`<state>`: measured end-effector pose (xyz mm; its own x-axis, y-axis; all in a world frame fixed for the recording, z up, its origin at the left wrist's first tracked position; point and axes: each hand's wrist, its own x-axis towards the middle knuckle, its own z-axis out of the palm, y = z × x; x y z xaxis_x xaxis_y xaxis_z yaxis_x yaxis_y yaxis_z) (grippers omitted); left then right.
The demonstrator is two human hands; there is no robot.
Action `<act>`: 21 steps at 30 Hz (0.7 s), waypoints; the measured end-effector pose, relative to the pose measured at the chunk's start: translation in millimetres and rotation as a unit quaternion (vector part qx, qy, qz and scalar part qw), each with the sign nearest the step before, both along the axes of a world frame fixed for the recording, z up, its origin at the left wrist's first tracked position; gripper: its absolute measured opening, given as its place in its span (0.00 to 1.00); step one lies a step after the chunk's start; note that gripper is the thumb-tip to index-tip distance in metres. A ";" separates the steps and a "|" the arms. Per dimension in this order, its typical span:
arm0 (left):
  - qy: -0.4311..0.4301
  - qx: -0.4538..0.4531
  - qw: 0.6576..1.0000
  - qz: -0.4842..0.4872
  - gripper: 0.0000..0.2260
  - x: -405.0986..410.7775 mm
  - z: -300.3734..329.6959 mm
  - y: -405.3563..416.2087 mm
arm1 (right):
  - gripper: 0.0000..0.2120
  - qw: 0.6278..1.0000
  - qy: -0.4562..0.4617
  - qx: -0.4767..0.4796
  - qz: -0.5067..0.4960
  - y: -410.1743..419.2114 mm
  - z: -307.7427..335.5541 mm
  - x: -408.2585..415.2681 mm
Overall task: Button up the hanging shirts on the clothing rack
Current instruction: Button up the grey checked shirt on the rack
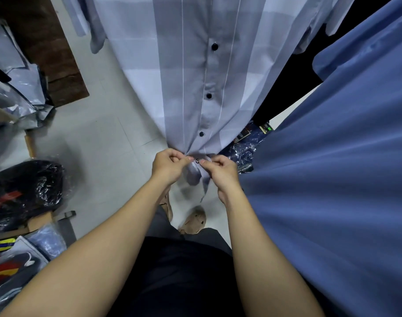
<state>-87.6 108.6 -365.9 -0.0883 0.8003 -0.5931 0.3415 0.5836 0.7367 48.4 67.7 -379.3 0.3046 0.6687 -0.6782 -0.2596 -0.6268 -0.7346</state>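
Grey-checked shirt hangs from 12 o'clock down to centre, its placket closed by three dark buttons. At centre the left hand and right hand, close together, each pinch the hem around a fourth button, seemingly the lowest, not yet clearly through. A blue shirt at 3 o'clock likely waits; its front is hidden.

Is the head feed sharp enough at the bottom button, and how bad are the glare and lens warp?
Head view: the small dark button between the left hand and right hand is tiny and soft; the grey checked shirt is evenly lit, its stripes splaying with wide-angle warp; glare flecks the black plastic-wrapped bundle.
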 end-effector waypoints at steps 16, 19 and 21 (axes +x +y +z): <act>0.101 0.231 0.954 0.164 0.46 11.0 122.9 154.9 | 0.45 0.966 -0.189 0.147 -0.100 174.7 117.2 74.2; 0.121 0.266 0.931 0.219 0.50 5.4 160.6 195.0 | 0.60 0.962 -0.174 0.181 -0.102 221.5 161.8 92.4; 0.142 0.267 0.921 0.245 0.47 -1.9 177.9 216.1 | 0.57 0.958 -0.166 0.204 -0.111 238.2 181.7 99.8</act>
<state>-89.4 324.8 -188.0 -0.6076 0.7939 -0.0236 0.3571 0.2995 0.8847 148.2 305.9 -197.7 0.6241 0.7511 -0.2153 -0.0640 -0.2255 -0.9721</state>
